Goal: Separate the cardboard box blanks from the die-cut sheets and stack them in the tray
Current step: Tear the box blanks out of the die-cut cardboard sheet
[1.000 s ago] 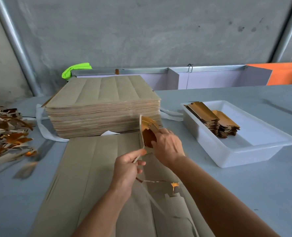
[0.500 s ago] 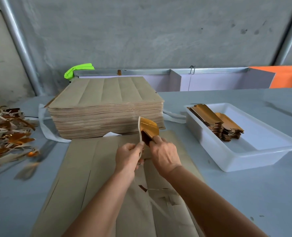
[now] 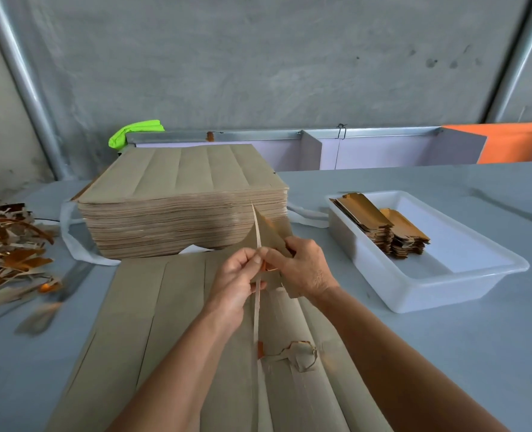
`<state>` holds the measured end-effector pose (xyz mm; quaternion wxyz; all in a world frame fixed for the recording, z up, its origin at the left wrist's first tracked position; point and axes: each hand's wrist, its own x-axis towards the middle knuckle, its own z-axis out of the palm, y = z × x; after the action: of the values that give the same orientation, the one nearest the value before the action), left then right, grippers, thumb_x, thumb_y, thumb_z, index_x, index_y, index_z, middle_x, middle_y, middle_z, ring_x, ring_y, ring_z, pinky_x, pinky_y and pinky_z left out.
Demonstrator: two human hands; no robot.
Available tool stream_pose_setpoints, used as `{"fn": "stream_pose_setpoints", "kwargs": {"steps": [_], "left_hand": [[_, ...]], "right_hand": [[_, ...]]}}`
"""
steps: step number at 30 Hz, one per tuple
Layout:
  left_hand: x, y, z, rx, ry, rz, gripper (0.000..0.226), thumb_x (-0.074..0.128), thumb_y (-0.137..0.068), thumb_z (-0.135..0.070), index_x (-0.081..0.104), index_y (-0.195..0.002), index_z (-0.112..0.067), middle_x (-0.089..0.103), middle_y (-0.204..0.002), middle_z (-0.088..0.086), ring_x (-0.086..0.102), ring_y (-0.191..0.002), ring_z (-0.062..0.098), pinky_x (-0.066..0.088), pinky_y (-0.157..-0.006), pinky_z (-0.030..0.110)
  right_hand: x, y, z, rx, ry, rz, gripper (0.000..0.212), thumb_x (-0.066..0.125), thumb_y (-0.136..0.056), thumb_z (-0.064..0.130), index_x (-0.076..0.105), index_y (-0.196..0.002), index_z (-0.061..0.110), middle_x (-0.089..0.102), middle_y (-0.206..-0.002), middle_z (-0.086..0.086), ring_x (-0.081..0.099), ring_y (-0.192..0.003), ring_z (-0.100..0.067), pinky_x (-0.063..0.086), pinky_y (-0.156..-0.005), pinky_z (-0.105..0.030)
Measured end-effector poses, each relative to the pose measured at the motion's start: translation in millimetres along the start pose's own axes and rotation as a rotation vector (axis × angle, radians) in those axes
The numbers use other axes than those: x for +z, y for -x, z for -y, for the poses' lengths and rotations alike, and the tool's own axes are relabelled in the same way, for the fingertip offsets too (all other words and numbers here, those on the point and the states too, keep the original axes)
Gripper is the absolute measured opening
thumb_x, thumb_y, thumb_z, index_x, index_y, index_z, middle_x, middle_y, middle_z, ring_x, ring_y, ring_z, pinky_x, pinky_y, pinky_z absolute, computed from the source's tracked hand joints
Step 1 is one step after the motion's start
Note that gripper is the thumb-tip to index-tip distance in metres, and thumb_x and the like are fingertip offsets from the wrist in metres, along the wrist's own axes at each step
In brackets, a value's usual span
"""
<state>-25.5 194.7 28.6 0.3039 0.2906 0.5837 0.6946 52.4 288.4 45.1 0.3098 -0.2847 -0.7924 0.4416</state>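
One box blank (image 3: 272, 235), two hands pinching, two tray stacks (image 3: 380, 219)

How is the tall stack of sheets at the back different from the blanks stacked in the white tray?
The stack of sheets is wide and tall and shows dull brown faces; the blanks are narrow strips in two short piles with shiny gold faces. The sheets sit straight on the table; the blanks lie inside the tray. Both are layered cardboard.
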Motion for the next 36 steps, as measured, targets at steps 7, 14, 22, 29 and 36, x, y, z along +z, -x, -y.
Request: {"fn": "stream_pose_setpoints", "kwargs": {"steps": [7,14,22,29,36], "left_hand": [[5,-1,4,-0.052,0.09,-0.223,0.026,0.039,-0.1,-0.006,0.051,-0.078,-0.01,0.068,-0.077,0.007,0.062,-0.051,0.008,0.042,-0.043,0.016],[-20,-8,24,-0.117,0.066,-0.456,0.029,0.042,-0.099,-0.006,0.049,-0.071,-0.01,0.048,-0.056,0.003,0.037,-0.043,0.011,0.026,-0.035,0.017],[-12,-2,41,0.003,-0.107,-0.194,0.027,0.051,-0.095,-0.006,0.052,-0.068,-0.006,0.042,-0.049,0.0,0.031,-0.039,0.004,0.024,-0.037,0.014],[-12,-5,52,0.048,-0.268,-0.141,0.023,0.055,-0.092,-0.006,0.054,-0.07,-0.004,0.041,-0.049,-0.006,0.03,-0.042,0.003,0.025,-0.042,0.015],[-14,-11,60,0.015,-0.233,-0.194,0.029,0.053,-0.093,-0.006,0.048,-0.065,-0.009,0.041,-0.053,0.0,0.03,-0.045,0.009,0.024,-0.041,0.017]], "right_hand": [[-7,-13,-11,0.171,-0.012,-0.208,0.02,0.055,-0.076,0.002,0.052,-0.056,0.002,0.048,-0.058,-0.005,0.045,-0.058,-0.02,0.037,-0.05,-0.024],[-28,-23,-24,0.326,-0.169,-0.34,0.008,0.055,-0.078,0.006,0.051,-0.073,0.011,0.054,-0.076,-0.005,0.051,-0.073,-0.022,0.05,-0.065,-0.035],[-19,-31,-23,0.349,-0.072,-0.269,0.028,0.05,-0.083,0.0,0.063,-0.093,0.023,0.06,-0.084,0.006,0.06,-0.089,-0.021,0.057,-0.078,-0.041],[-3,-45,-21,0.366,-0.057,-0.248,0.006,0.066,-0.081,0.012,0.063,-0.086,0.014,0.063,-0.086,-0.002,0.062,-0.087,-0.022,0.053,-0.072,-0.034],[-5,-47,-15,0.27,0.075,-0.22,0.019,0.056,-0.078,0.001,0.064,-0.091,-0.01,0.065,-0.085,-0.022,0.059,-0.076,-0.036,0.055,-0.066,-0.032]]}}
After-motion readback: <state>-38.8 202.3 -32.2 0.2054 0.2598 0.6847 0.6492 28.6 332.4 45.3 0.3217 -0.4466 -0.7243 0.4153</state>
